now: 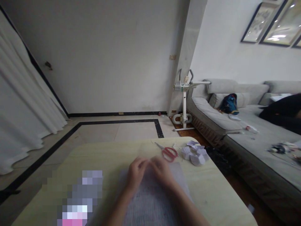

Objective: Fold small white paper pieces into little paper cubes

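Observation:
My left hand [137, 172] and my right hand [162, 172] come together over the far edge of a sheet of paper [152, 204] covered in writing. Their fingertips are pinched close to each other, slightly blurred. Whatever is between the fingers, if anything, is hidden. Under my forearms the sheet lies on the pale wooden table [105, 157]. Just beyond my right hand rest red-handled scissors [169, 153], blades pointing away to the left. To the right of them is a loose pile of folded or crumpled paper pieces [197, 154].
A pixelated object [80, 197] occupies the table's left side. Right of the table stands a grey sofa [211, 122] with a blue backpack [229, 104] and a person's dark-clothed part [282, 113]. White exercise equipment [184, 103] is by the wall; a white curtain [28, 103] hangs left.

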### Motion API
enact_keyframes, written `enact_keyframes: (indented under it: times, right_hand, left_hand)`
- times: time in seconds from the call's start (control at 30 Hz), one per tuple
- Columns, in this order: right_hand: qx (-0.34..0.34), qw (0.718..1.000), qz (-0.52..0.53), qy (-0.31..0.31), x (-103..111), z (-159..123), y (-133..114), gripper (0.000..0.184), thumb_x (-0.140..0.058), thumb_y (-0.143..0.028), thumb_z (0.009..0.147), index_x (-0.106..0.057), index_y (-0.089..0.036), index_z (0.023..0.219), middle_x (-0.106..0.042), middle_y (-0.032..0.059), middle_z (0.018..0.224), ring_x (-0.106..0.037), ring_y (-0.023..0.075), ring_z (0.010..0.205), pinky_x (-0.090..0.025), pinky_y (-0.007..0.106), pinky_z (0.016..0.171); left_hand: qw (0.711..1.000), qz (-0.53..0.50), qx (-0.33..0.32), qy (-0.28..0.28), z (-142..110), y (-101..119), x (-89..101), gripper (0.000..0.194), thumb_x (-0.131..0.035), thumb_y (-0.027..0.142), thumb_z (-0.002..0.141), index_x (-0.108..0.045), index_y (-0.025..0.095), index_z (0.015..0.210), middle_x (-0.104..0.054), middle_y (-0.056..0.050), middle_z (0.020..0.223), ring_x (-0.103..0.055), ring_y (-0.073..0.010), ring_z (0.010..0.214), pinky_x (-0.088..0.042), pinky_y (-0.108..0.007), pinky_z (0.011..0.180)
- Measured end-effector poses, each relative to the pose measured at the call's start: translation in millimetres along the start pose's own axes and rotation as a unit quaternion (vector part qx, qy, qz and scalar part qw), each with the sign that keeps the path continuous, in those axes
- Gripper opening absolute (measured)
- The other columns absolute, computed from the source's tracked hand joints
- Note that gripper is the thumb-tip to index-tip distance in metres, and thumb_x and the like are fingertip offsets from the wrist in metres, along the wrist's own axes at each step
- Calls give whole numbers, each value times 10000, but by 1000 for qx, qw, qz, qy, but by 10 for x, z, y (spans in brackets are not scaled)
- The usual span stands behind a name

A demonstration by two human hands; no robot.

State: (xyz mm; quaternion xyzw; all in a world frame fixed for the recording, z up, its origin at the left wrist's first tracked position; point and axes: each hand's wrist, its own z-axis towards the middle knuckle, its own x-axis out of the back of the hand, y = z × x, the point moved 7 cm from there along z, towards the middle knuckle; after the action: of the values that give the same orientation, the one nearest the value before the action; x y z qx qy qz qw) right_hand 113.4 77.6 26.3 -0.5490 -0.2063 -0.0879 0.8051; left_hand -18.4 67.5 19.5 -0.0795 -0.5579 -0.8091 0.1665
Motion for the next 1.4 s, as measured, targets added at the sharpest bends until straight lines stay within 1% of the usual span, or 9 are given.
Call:
enact_keyframes:
  times: [0.17,0.3,0.4,0.57,0.77,0.9,1.07,1.3,1.4]
  right_hand:
    - [-23,1000,19,-10,3,14,-30,197,-511,-268,840,-570,-163,685,-581,18,663,-513,139,616,-379,239,560]
    - [-40,998,50,18,53,24,-10,191,-492,-243,837,-548,-163,673,-566,11,653,-510,138,626,-387,235,564]
    - [-52,996,70,27,69,29,19,186,-492,-258,837,-544,-166,684,-570,12,668,-516,142,641,-393,238,574]
    - [-58,994,89,13,52,28,-5,177,-493,-271,841,-550,-173,705,-575,15,695,-529,150,667,-407,246,598]
    - [-40,997,64,8,58,30,-53,172,-483,-223,834,-534,-172,677,-562,9,670,-522,145,649,-400,239,587]
    - [-34,998,48,7,52,19,-57,189,-479,-235,846,-531,-169,676,-563,8,666,-517,141,640,-389,234,575]
    - [-32,999,17,2,24,5,-11,174,-484,-235,852,-566,-165,716,-595,19,695,-534,145,652,-387,239,584]
    - [1,999,-4,40,18,5,53,146,-542,-286,839,-610,-163,797,-596,25,735,-513,136,640,-383,239,586]
    - [-2,999,-2,42,26,12,65,144,-550,-277,831,-616,-157,789,-594,26,725,-511,136,634,-384,240,583]
  left_hand:
    - [999,-4,31,37,-1,-53,54,200,-557,321,808,-662,159,756,-651,-37,731,-601,-166,715,-460,-240,669]
    - [996,-30,78,-8,-28,-80,-45,271,-540,388,809,-660,146,815,-650,-35,699,-595,-167,656,-450,-236,605]
    - [995,-7,84,-45,-47,-85,-112,298,-548,413,799,-644,139,733,-604,-14,621,-553,-152,599,-408,-221,545]
    - [995,9,84,-48,-60,-113,-109,346,-516,436,818,-551,149,627,-514,22,551,-477,-115,528,-355,-206,502]
    - [996,29,59,-57,-74,-38,-96,315,-511,410,829,-546,157,645,-521,16,568,-493,-121,551,-370,-205,516]
    - [999,15,44,-28,-56,33,-40,253,-505,379,835,-608,157,773,-609,-23,682,-571,-155,659,-435,-227,601]
    - [1000,-8,28,-2,-28,65,-3,235,-538,364,817,-646,158,849,-661,-58,793,-610,-181,752,-471,-260,685]
    - [999,22,-24,31,-4,98,63,206,-565,335,804,-670,172,735,-628,-37,700,-576,-159,677,-451,-241,622]
    - [999,19,-27,22,2,97,54,194,-570,323,803,-678,170,749,-629,-39,703,-572,-155,673,-446,-237,620]
